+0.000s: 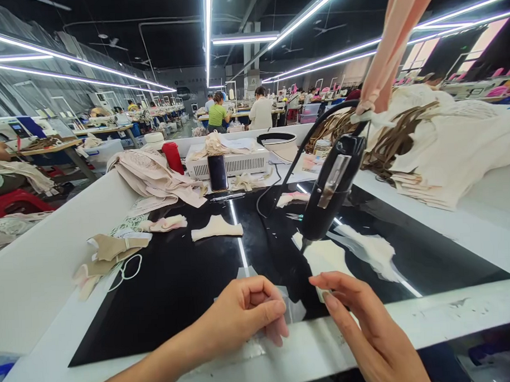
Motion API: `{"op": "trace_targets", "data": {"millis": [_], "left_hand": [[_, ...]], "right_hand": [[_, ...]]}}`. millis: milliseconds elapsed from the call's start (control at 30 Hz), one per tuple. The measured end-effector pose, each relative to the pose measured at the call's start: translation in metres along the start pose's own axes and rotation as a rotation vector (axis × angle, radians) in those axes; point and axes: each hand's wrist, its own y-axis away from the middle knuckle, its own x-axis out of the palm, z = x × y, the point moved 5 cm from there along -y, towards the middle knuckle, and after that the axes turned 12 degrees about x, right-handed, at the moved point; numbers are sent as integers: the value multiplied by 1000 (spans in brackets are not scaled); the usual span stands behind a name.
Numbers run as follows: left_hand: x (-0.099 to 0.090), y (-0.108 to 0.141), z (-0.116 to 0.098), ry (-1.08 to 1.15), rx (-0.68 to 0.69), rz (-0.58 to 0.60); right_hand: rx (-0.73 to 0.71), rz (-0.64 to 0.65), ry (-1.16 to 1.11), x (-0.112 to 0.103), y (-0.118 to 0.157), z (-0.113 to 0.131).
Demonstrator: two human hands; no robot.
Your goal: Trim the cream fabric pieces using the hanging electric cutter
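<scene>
My left hand (254,309) is above the front edge of the black mat (158,306), its fingers curled in and the thumb against them. I see nothing held in it. Clear plastic film (293,305) lies beneath and behind this hand. To the right, my right hand (364,321) has its thumb and fingers apart, fingertips by the lower end of a cream fabric piece (328,256). Whether they touch it I cannot tell. Over that piece hangs a black corded hand tool (334,185), narrow tip down, tied up by a pink fabric strip (386,58).
Other cut pieces (216,228) and a translucent-backed cream piece (372,248) lie on the mat. Small scissors (295,216) are behind the tool. A phone (217,173) leans on a white vented box (254,160). Fabric piles (154,175) flank the table; co-workers sit beyond.
</scene>
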Motion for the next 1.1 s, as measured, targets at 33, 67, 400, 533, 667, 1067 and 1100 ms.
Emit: {"op": "trace_targets", "data": {"millis": [33, 67, 400, 533, 667, 1067, 1100], "left_hand": [[1, 0, 0, -3, -21, 14], [1, 0, -1, -11, -40, 30], [-28, 6, -11, -101, -117, -123], [-41, 5, -7, -130, -40, -229], [-50, 7, -2, -283, 16, -302], [-59, 11, -5, -1176, 134, -249], [-59, 10, -6, -1219, 137, -242]], "right_hand": [[-44, 46, 47, 3, 0, 2], [-75, 104, 73, 8, 1, 5], [32, 337, -25, 53, -7, 20], [-26, 299, 55, 58, -23, 20], [-196, 250, 189, 63, -33, 22], [-654, 254, 528, 83, -31, 12], [-685, 236, 551, 83, -31, 12]]}}
